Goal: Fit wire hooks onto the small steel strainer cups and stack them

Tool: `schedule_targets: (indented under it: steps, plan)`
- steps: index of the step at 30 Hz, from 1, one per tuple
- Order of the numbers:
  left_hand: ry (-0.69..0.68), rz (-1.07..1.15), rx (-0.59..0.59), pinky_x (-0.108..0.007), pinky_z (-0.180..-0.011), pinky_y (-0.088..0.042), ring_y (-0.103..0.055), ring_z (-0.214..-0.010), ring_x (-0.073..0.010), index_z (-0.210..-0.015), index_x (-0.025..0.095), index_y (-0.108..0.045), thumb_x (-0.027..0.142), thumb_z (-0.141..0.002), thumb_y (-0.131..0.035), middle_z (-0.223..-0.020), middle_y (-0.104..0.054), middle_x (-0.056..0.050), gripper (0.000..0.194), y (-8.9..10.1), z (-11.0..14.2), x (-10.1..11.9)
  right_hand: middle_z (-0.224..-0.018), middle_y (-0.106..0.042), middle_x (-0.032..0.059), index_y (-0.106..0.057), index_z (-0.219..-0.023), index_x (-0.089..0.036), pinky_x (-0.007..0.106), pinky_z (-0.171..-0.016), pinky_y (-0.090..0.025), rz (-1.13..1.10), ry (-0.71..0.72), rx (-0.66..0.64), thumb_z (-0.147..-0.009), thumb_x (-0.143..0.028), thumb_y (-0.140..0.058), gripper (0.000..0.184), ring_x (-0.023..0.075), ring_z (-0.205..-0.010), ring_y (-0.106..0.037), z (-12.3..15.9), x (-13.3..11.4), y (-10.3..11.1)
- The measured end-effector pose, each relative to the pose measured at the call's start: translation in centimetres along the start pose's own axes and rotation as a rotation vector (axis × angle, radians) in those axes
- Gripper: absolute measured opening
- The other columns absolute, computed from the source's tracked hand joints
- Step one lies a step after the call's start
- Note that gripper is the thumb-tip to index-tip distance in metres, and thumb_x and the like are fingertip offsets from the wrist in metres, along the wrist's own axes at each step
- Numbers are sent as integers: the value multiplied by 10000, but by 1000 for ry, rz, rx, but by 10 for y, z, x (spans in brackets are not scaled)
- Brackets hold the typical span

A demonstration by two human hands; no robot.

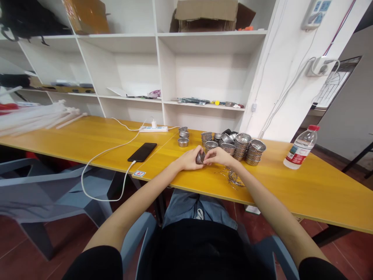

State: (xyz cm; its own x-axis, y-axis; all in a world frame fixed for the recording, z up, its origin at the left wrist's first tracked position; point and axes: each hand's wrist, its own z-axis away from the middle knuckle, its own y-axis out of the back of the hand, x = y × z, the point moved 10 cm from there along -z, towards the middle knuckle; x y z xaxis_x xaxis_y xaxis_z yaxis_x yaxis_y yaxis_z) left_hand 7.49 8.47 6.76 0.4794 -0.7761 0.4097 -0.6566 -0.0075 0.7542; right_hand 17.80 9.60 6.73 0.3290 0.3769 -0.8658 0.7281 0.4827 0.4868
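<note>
My left hand (190,158) is closed round a small metal strainer cup (200,157), tilted on its side just over the table's front part. Against the cup's right edge, my right hand (218,156) has its thumb and fingertips pinched together; whatever sits between them is too small to make out. Beyond my hands stand stacks of perforated metal cups (243,142), some upright and some tipped. A short stack of similar cups (183,134) is farther left. Below my right wrist lies a tangle of thin wire (234,177).
A phone (142,152) on a white charging cable (100,151) lies left of my hands, with a power strip (154,129) behind it. A plastic bottle (302,147) stands at the right. White shelves (204,39) rise behind the yellow table (291,194).
</note>
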Motion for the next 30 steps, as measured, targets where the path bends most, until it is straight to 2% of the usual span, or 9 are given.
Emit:
schedule_targets:
  steps: [6,10,16,19,24,27,30]
  plan:
    - [-1,5,-7,-329,-737,-473,-621,-817,-201,-1069,246,-433,451,-758,-751,-1005,-659,-30,490,-1,-1,3,-680,-720,35,-781,-778,-144,294,-666,-516,112,85,12,-723,-338,-782,201,176,-643,-643,-2,-2,-5]
    - [-11,14,-12,-311,-716,-456,-606,-804,-191,-1062,244,-434,440,-759,-751,-969,-644,-13,481,-3,-1,7,-634,-652,4,-754,-729,-143,243,-581,-408,276,172,46,-733,-246,-683,125,132,-595,-531,-3,-8,-9]
    - [-9,21,-19,-308,-716,-455,-609,-809,-192,-1084,248,-435,429,-760,-751,-963,-636,-5,488,-4,-1,8,-590,-565,-21,-686,-650,-138,235,-573,-326,473,226,90,-724,-171,-622,104,102,-578,-438,-4,-15,-10]
    - [-12,25,-20,-318,-744,-470,-626,-848,-203,-1112,254,-436,448,-770,-753,-1005,-650,-14,506,-5,-1,7,-601,-574,-20,-694,-670,-137,237,-574,-338,410,189,58,-725,-200,-627,107,104,-578,-444,-5,-12,-8]
    - [-3,20,-17,-336,-765,-491,-639,-853,-210,-1155,256,-444,482,-777,-758,-1024,-662,-21,540,-6,-1,5,-655,-653,7,-750,-784,-137,261,-633,-444,168,59,-67,-729,-304,-691,186,146,-625,-558,-3,2,-8]
    - [-11,16,-20,-338,-768,-503,-647,-853,-211,-1178,253,-456,471,-779,-756,-1023,-668,-22,545,-6,-2,6,-687,-671,9,-763,-800,-133,256,-634,-440,200,81,-30,-718,-271,-691,176,143,-637,-558,-4,3,-5]
    - [-29,19,-17,-350,-791,-519,-663,-888,-223,-1206,250,-462,462,-780,-759,-1060,-677,-33,560,-5,-2,6,-652,-634,-13,-750,-754,-131,238,-598,-386,323,140,35,-728,-186,-649,118,119,-609,-505,-6,-1,-6]
